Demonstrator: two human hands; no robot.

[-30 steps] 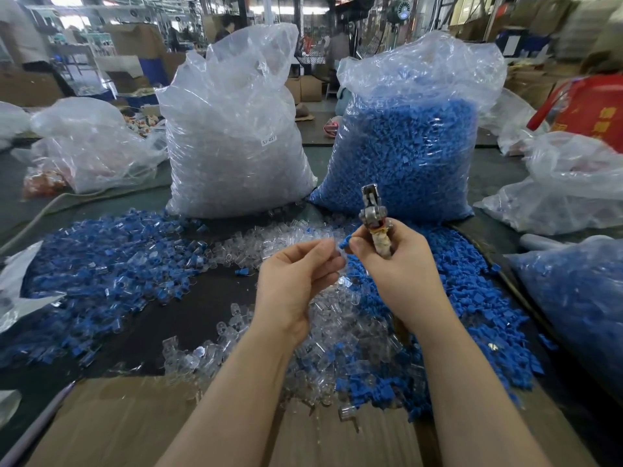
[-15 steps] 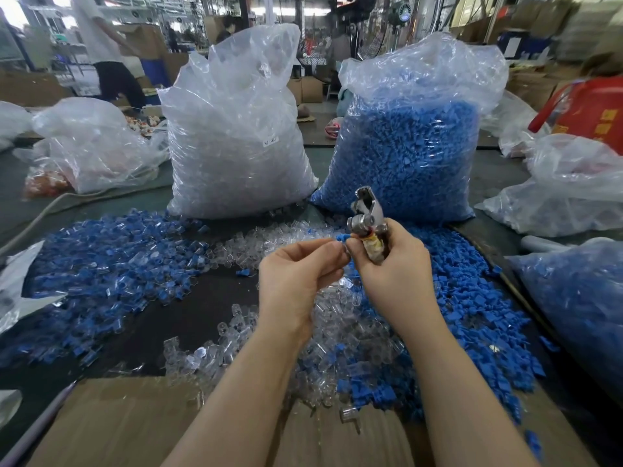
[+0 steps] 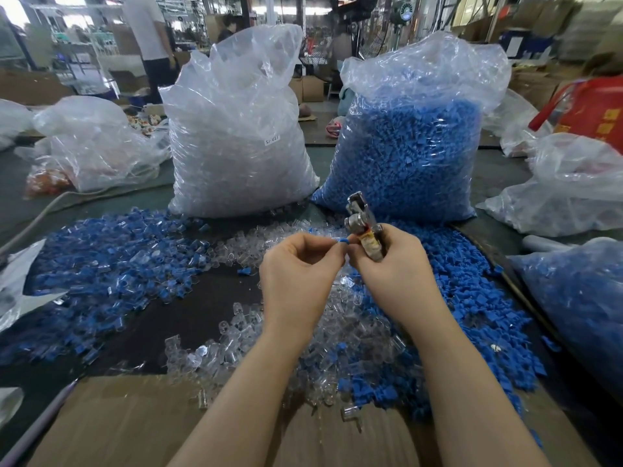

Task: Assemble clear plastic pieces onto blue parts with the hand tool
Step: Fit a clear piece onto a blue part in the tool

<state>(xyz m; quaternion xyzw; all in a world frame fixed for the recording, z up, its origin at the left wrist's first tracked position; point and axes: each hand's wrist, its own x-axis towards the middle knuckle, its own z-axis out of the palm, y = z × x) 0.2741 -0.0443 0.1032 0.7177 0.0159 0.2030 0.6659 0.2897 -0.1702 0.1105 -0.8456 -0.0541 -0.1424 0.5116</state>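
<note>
My right hand (image 3: 394, 264) grips a metal hand tool (image 3: 362, 220) by its taped handle, jaws pointing up and tilted left. My left hand (image 3: 298, 267) pinches a small blue part (image 3: 343, 242) between thumb and fingertips, right beside the tool. Both hands hover over a heap of loose clear plastic pieces (image 3: 337, 332). Loose blue parts (image 3: 472, 298) lie to the right of it. A wide spread of blue parts fitted with clear pieces (image 3: 111, 264) covers the table on the left.
Two tall bags stand behind: clear pieces (image 3: 236, 136) at centre, blue parts (image 3: 414, 150) to its right. Another bag of blue parts (image 3: 580, 308) lies at the right edge. A cardboard sheet (image 3: 135, 426) lies at the table's near edge. A person (image 3: 148, 38) stands far back left.
The tool has tilted further left and its jaws have opened. My left hand has curled tighter and brought the blue part up beside the tool. A person walked across the background.
</note>
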